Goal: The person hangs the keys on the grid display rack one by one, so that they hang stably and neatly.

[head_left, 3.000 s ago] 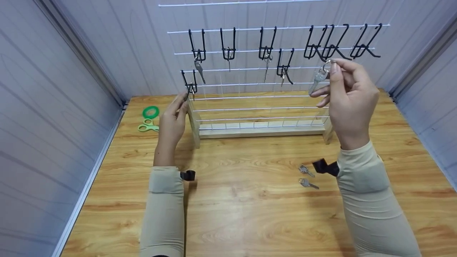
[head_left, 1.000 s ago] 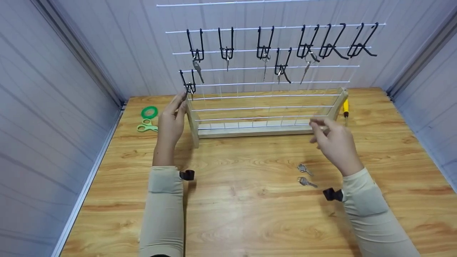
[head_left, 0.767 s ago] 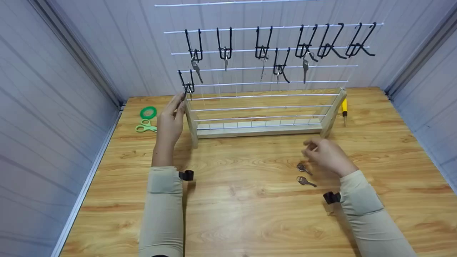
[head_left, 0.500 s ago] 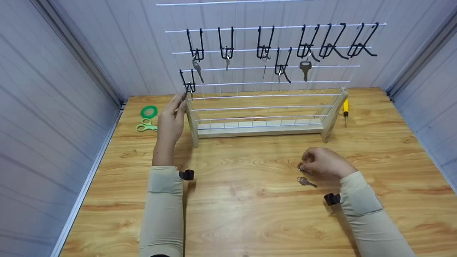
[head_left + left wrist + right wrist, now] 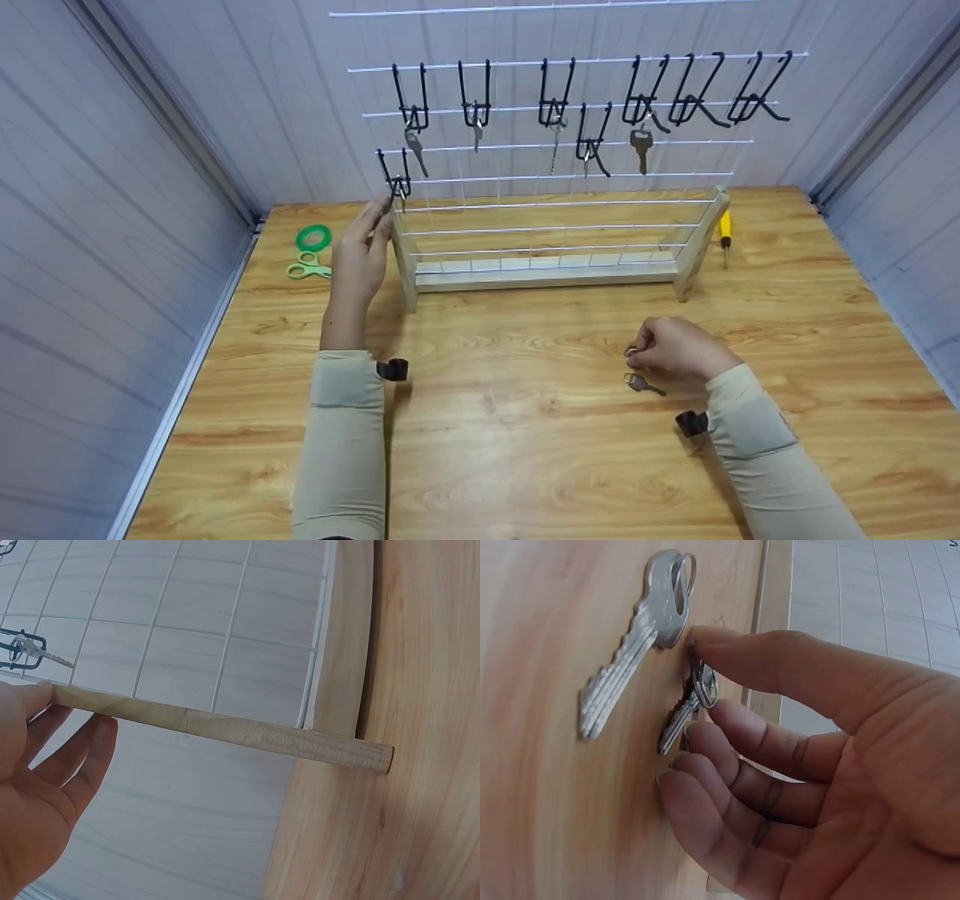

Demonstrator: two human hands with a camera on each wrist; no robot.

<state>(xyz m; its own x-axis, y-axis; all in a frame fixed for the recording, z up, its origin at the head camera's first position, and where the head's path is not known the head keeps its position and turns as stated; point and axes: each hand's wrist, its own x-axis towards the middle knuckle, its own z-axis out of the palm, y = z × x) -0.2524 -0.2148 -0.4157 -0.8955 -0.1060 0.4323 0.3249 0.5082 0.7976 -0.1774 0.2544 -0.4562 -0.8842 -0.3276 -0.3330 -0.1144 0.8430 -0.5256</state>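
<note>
My right hand (image 5: pixel 679 349) is low over the table, its thumb and index finger pinching the ring of a small metal key (image 5: pixel 681 716). In the head view that key is mostly hidden by the fingers. Just nearer to me a second key (image 5: pixel 643 384) with a ring lies flat on the wood. My left hand (image 5: pixel 360 255) grips the left wooden post (image 5: pixel 217 727) of a white wire rack (image 5: pixel 555 228), thumb on one side and fingers on the other. Several black hooks (image 5: pixel 555 94) hang on the rack's wires, many bearing keys such as the rightmost hanging key (image 5: pixel 641 146).
Left of the rack lie a roll of green tape (image 5: pixel 313 238) and light-green scissors (image 5: pixel 306 267). A yellow-handled screwdriver (image 5: pixel 725 229) lies beyond the rack's right post (image 5: pixel 701 244). Pale panel walls (image 5: pixel 135 225) stand around the wooden table (image 5: pixel 510 420).
My right hand has hung a key on a right-hand hook, come down to the table and pinched another key. The hung key has swung to face forward. My left hand stays on the post.
</note>
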